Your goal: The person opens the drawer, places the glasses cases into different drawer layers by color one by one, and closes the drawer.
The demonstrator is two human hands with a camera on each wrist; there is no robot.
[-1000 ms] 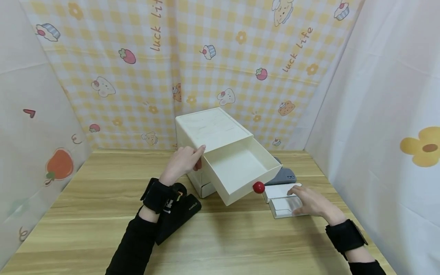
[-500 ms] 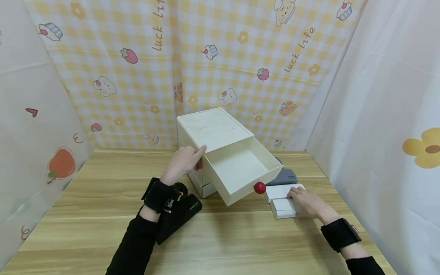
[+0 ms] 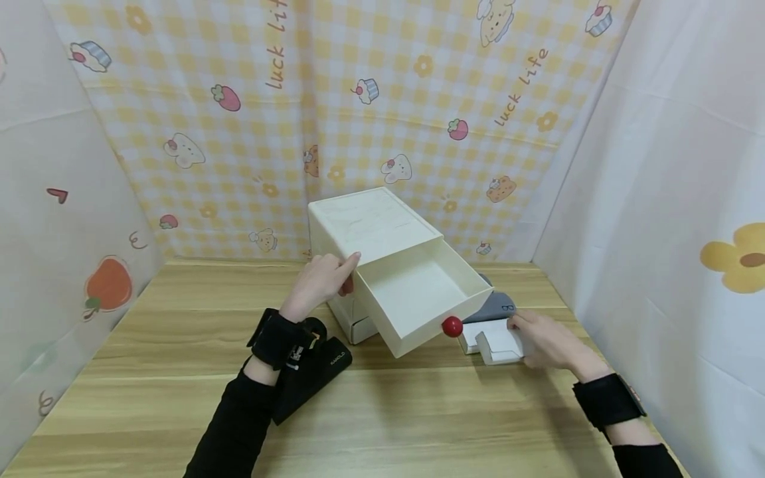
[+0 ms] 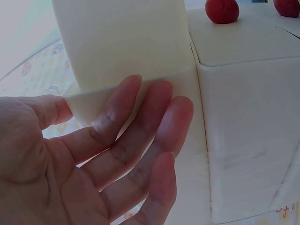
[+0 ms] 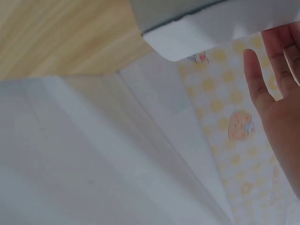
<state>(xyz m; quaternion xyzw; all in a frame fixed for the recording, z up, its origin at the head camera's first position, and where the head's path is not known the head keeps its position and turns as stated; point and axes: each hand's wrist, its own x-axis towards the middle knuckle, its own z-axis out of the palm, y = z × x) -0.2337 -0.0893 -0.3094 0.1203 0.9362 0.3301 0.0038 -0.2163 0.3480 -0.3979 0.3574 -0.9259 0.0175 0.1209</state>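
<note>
A white drawer cabinet (image 3: 373,222) stands at the table's middle, its upper drawer (image 3: 412,285) pulled out, with nothing seen inside and a red round knob (image 3: 452,326) on its front. My left hand (image 3: 319,282) grips the cabinet's front left edge; in the left wrist view the thumb is across the edge from the fingers (image 4: 159,112). On the right, my right hand (image 3: 550,342) holds a small white box (image 3: 499,345) with a flap line, tilted and raised off the table. In the right wrist view this box (image 5: 211,35) shows a white side and a grey face.
Another white box (image 3: 472,332) lies behind the held one. Behind that is a grey case (image 3: 496,307) with a glasses mark, partly hidden by the drawer. A black case (image 3: 313,382) with lettering lies under the left wrist. Curtains surround the wooden table (image 3: 418,425).
My right hand closed its fingers on the front white box and lifted it from the table, tilting it. The left hand stays on the cabinet.
</note>
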